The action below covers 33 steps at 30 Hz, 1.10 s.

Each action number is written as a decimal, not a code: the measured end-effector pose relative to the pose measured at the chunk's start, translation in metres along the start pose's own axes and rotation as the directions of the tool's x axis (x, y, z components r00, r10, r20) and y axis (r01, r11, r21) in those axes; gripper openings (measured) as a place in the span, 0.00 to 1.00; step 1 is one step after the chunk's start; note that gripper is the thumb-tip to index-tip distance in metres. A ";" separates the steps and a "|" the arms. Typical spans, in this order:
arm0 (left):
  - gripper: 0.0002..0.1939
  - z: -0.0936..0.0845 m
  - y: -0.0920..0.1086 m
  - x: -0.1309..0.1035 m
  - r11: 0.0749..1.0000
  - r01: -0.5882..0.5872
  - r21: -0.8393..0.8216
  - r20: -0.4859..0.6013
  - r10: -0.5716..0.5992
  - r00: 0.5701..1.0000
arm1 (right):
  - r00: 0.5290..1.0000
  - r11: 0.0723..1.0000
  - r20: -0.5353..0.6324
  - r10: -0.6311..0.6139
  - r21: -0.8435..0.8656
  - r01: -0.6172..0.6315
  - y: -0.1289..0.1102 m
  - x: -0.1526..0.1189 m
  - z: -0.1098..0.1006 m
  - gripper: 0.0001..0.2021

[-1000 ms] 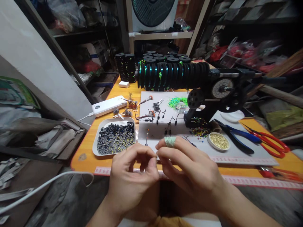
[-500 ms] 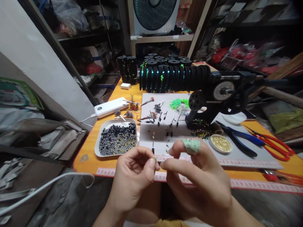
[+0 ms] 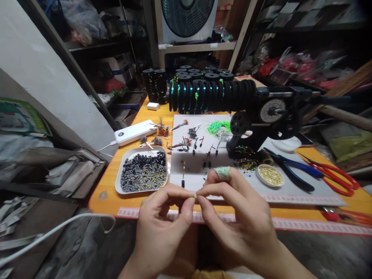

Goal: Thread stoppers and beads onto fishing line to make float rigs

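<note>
My left hand [image 3: 165, 224] is closed in a pinch at the table's front edge, thumb against forefinger. Fingertip to fingertip with it, my right hand [image 3: 241, 209] also pinches, a green wrap round one finger. Between the tips shows a tiny pale bit [image 3: 195, 195], too small to name. Just beyond the left fingertips is a slim stem with orange and yellow beads and a black sleeve [image 3: 183, 183]; whether it is joined to what I hold, I cannot tell. Several similar black-ended pieces [image 3: 207, 162] lie on the grey board [image 3: 180, 170].
A white tray [image 3: 117, 182] of small black and grey sleeves stands left, by a white power bank [image 3: 135, 131]. To the right are a dish of gold bits [image 3: 270, 176], loose coloured beads [image 3: 245, 159], pliers [image 3: 290, 170] and red-handled scissors [image 3: 337, 178]. A black spool-loaded machine [image 3: 215, 95] stands behind.
My right hand has moved left and its thumb and forefinger have closed against the left fingertips. The beaded stem now appears slightly farther left.
</note>
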<state>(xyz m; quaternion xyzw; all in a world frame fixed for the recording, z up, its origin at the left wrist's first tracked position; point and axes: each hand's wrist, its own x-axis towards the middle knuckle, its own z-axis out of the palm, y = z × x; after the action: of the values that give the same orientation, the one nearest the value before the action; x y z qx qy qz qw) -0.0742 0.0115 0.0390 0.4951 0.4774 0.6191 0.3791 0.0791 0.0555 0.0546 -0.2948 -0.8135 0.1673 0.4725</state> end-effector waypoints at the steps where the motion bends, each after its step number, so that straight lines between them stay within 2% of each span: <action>1: 0.07 -0.001 -0.001 -0.002 1.000 0.000 0.008 0.010 0.000 1.000 | 1.000 1.000 0.008 0.020 0.004 -0.020 0.001 -0.001 -0.001 0.08; 8: 0.07 -0.005 -0.007 -0.007 0.999 0.017 0.050 0.029 -0.018 0.999 | 0.996 0.997 0.050 0.076 0.027 -0.078 0.002 -0.003 -0.005 0.07; 11: 0.13 -0.005 -0.004 -0.002 0.975 -0.115 0.188 0.102 0.097 0.990 | 0.992 0.994 0.089 0.093 0.047 -0.097 0.002 -0.004 -0.007 0.07; 13: 0.13 -0.005 -0.002 0.003 0.919 -0.275 0.282 0.170 0.234 0.957 | 0.988 0.992 0.111 0.112 0.046 -0.117 0.001 -0.004 -0.008 0.07; 16: 0.12 -0.005 0.001 0.009 0.790 -0.485 0.374 0.249 0.419 0.873 | 0.984 0.991 0.129 0.123 0.037 -0.128 0.001 -0.005 -0.011 0.07; 19: 0.12 -0.006 0.001 0.011 0.659 -0.606 0.446 0.318 0.516 0.795 | 0.984 0.992 0.136 0.116 0.033 -0.121 -0.001 -0.006 -0.013 0.07; 21: 0.11 -0.005 0.000 0.010 0.615 -0.632 0.472 0.327 0.544 0.773 | 0.984 0.992 0.133 0.119 0.027 -0.124 -0.002 -0.006 -0.014 0.07; 22: 0.12 -0.005 -0.002 0.009 0.613 -0.631 0.475 0.320 0.548 0.773 | 0.983 0.991 0.134 0.127 0.031 -0.132 -0.002 -0.007 -0.014 0.07; 24: 0.13 -0.004 -0.004 0.007 0.650 -0.598 0.470 0.279 0.533 0.799 | 0.975 0.983 0.153 0.160 0.063 -0.171 -0.003 -0.007 -0.014 0.06; 28: 0.13 -0.002 -0.009 0.000 0.820 -0.441 0.364 0.116 0.430 0.895 | 0.941 0.942 0.215 0.260 0.156 -0.296 -0.005 -0.008 -0.013 0.06; 33: 0.10 0.004 -0.010 -0.004 0.931 -0.306 0.198 -0.013 0.315 0.949 | 0.930 0.915 0.222 0.292 0.219 -0.340 -0.008 -0.007 -0.009 0.06</action>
<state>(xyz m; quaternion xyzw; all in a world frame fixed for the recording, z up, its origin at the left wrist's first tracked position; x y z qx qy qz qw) -0.0694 0.0109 0.0289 0.5848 0.4595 0.6328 0.2156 0.0868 0.0450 0.0589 -0.3432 -0.7670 0.3710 0.3954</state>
